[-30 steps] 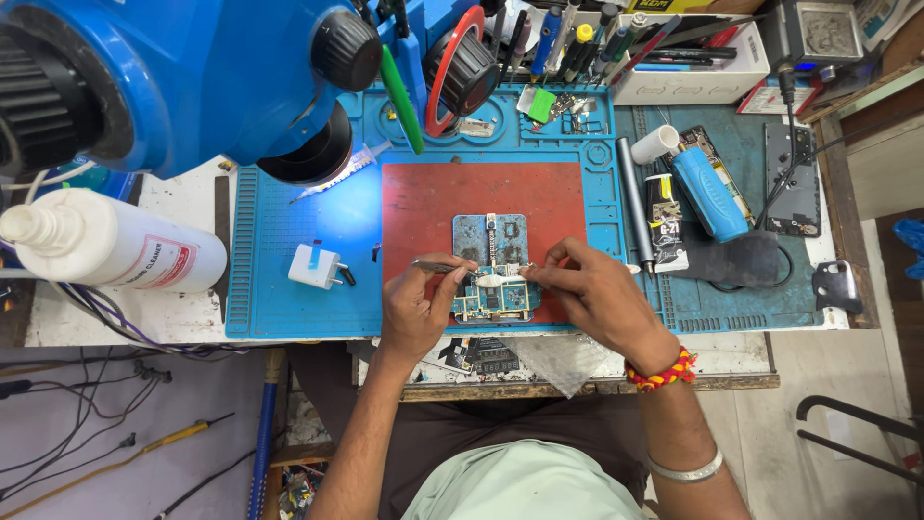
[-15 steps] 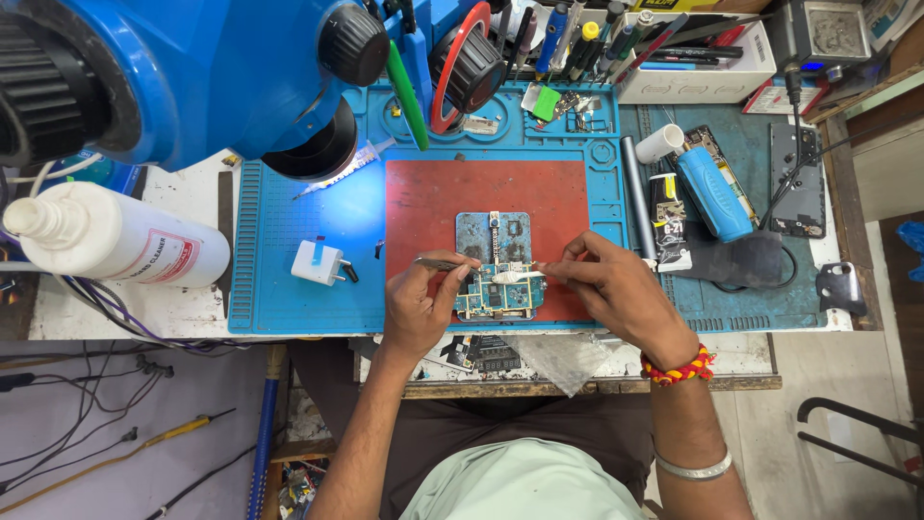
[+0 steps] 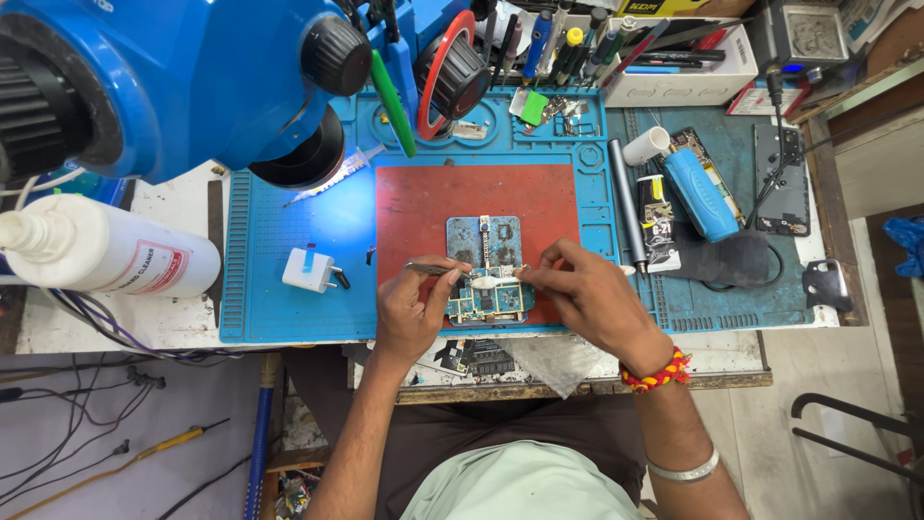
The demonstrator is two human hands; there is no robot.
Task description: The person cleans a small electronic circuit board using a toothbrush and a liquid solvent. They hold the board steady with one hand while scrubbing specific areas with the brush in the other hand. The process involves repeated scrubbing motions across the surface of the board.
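While tweezers (image 3: 433, 269) are pinched by the left hand (image 3: 409, 310) and a swab (image 3: 500, 279) by the right hand (image 3: 587, 299), the circuit board (image 3: 486, 289) looks thin and fragile, best gripped by edges.

Little differs from a second ago. My left hand (image 3: 412, 313) sits slightly further left with the tweezers (image 3: 438, 270), and my right hand (image 3: 587, 300) has slid a touch right along the swab (image 3: 500, 279) over the board (image 3: 486, 289).
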